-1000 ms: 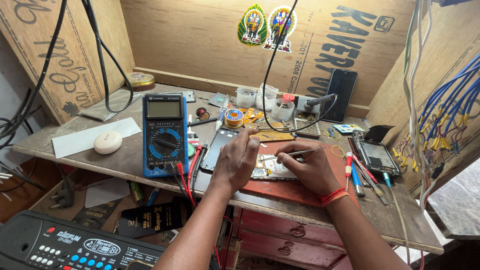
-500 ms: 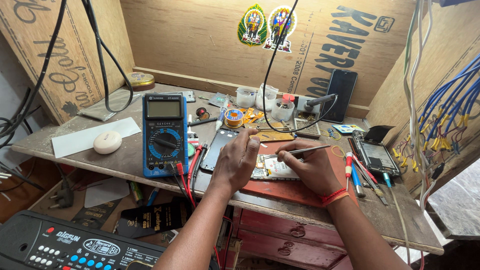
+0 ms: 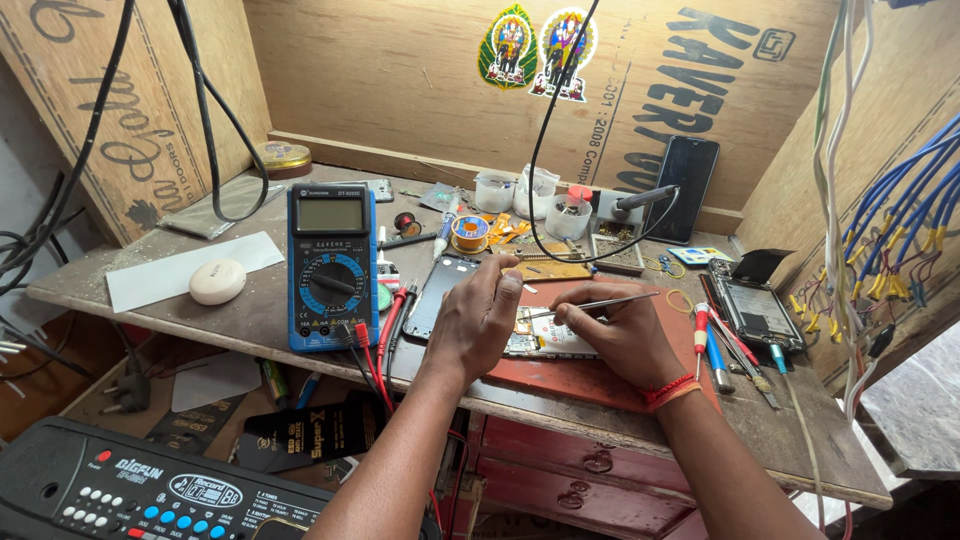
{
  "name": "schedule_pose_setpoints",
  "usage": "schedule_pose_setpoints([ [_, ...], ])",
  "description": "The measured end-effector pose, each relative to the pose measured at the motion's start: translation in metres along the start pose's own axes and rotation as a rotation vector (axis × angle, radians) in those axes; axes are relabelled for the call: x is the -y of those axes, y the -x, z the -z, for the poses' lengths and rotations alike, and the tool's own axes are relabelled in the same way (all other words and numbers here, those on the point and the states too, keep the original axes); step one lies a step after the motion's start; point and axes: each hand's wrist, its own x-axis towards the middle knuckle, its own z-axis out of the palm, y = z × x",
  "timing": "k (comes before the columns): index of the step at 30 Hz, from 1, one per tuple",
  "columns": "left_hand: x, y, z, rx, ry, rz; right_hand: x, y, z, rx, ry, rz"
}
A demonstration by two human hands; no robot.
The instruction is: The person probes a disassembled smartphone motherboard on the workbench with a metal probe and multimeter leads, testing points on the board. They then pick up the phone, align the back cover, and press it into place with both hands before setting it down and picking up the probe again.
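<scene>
Keep your left hand (image 3: 478, 322) pressed on the opened phone (image 3: 548, 335) so it cannot slide on the red mat (image 3: 600, 375); work the tweezers (image 3: 590, 306) with small, light strokes. The phone lies at the mat's centre, at three o'clock from the blue multimeter (image 3: 331, 268). Your left fingers curl down over its edge, gripping nothing. Your right hand (image 3: 618, 335) pinches the tweezers narrowly, their free end pointing to two o'clock, wrist low on the mat.

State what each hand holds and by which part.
The right hand pinches metal tweezers at the lower part, tips hidden. The left hand presses down on the opened phone, gripping nothing visible.
</scene>
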Motion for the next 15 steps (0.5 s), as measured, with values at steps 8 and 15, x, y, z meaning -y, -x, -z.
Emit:
schedule_pose_setpoints([
  [8,-0.0007,-0.0001,0.0006,0.004,0.002,-0.003,-0.0014,0.0001,-0.0002,0.012,-0.021,-0.018],
  [15,-0.0005,0.0003,0.0009,0.002,0.01,-0.006,-0.0027,0.0008,-0.0012,0.011,-0.045,-0.036],
])
